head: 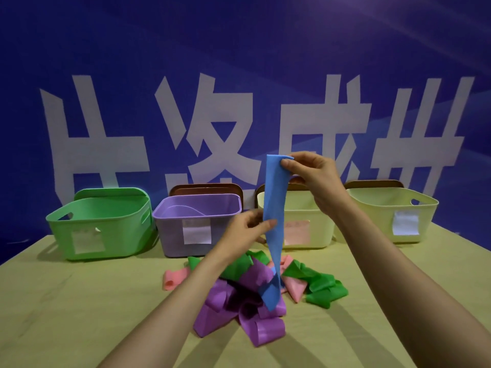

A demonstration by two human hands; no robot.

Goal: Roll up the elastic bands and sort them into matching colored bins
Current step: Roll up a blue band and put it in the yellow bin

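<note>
A long blue elastic band (pixel 274 208) hangs straight down in front of me. My right hand (pixel 313 179) pinches its top end, raised above the bins. Lower down, my left hand (pixel 247 229) pinches the band near its middle. The band's bottom end rests on a loose pile of purple bands (pixel 239 309), green bands (pixel 321 288) and pink bands (pixel 175 278) on the table. Behind the pile stand a green bin (pixel 101 224), a purple bin (pixel 196 224), a cream bin with a pink label (pixel 308 224) and a cream bin with a pale label (pixel 390 211).
The bins stand in a row along the back of the wooden table (pixel 79 301), against a blue wall with large white characters. Brown lids (pixel 207 188) lean behind the purple and cream bins.
</note>
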